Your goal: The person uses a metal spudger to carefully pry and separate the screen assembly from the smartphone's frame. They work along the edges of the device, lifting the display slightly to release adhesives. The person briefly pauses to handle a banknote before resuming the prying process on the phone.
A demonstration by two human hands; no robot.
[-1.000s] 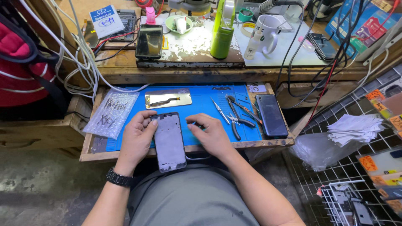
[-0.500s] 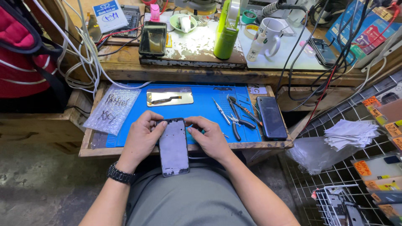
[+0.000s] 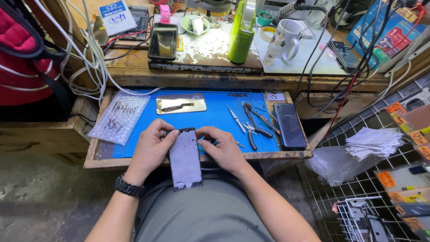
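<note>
A grey phone frame with a dark rim [image 3: 184, 159] lies lengthwise from the blue work mat [image 3: 215, 118] down over my lap. My left hand [image 3: 151, 148] grips its upper left edge, fingers curled over the top corner. My right hand [image 3: 222, 148] rests beside its upper right edge, thumb and fingers pinched on what looks like a thin tool against the frame; the tool is mostly hidden. A black watch [image 3: 128, 187] sits on my left wrist.
On the mat lie a shiny gold plate [image 3: 181, 104], tweezers and pliers [image 3: 252, 123] and a dark phone [image 3: 289, 125]. A bubble-wrap bag [image 3: 120, 117] lies at the left. The bench behind holds a green bottle [image 3: 240, 37], white mug [image 3: 290, 34], cables. Wire rack at right.
The phone frame has slid slightly toward my lap between my hands. My right hand has closed in on its upper right edge. The view has shifted a little.
</note>
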